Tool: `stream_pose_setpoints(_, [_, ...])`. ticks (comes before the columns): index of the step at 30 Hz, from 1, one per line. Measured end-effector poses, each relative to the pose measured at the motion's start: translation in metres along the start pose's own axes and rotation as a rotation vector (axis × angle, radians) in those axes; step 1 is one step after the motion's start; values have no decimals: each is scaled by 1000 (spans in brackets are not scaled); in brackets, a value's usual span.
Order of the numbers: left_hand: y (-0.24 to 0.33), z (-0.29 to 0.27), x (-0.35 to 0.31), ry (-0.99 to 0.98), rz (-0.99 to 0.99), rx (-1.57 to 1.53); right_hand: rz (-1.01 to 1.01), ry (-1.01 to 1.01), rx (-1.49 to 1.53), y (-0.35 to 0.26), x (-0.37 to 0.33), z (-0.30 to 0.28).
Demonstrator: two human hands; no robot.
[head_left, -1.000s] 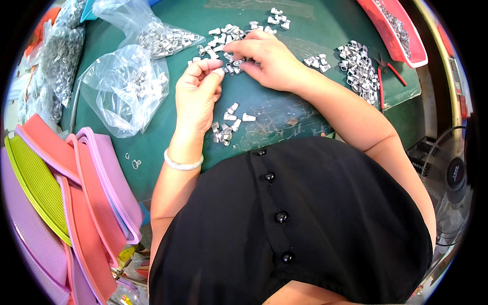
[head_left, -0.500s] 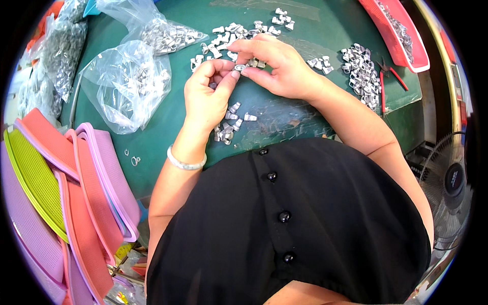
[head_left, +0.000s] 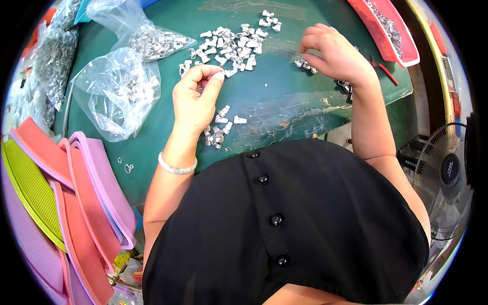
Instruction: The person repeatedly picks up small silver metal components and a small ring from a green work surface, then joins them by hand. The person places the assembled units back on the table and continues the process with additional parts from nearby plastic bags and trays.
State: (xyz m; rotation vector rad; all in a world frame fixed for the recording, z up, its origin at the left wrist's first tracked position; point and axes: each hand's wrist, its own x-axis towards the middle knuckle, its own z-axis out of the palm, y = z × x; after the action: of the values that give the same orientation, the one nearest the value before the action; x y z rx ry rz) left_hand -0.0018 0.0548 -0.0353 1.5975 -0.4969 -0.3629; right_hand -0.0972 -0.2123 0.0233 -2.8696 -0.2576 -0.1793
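Note:
My left hand is raised over the green table, thumb and forefinger pinched together. Whatever sits between those fingertips is hidden. Beyond it spreads a loose group of small silvery metal pieces, which look like clasps or buckle parts. Several more such pieces lie just nearer than this hand. My right hand hovers off to the right with curled fingers, close above a small cluster of metal pieces. Its fingertips are bent inward, so their contents cannot be seen. The right hand and forearm mostly cover a bigger heap of pieces.
Clear plastic bags of metal parts stand at the left. Stacked pink, purple and green plastic baskets fill the lower left. Red-handled pliers and a pink basket of parts lie at the right, a fan beyond.
My hands have parted: the right has swung right from the left fingertips to the small cluster. The small metal piece pinched between both hands is out of sight. The view has shifted slightly.

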Motion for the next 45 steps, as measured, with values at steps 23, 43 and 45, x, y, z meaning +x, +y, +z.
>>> stream_pose_setpoints(23, [1,6,-4,-54,107,-50,0,-9,837,-42,41,46])
stream_pose_setpoints(43, [15,21,-5,8,433,262,27,-84,1508,-53,40,70])
stream_pose_setpoints(45, [19,21,-6,4,447,310,-20,-84,1333,-48,39,74])
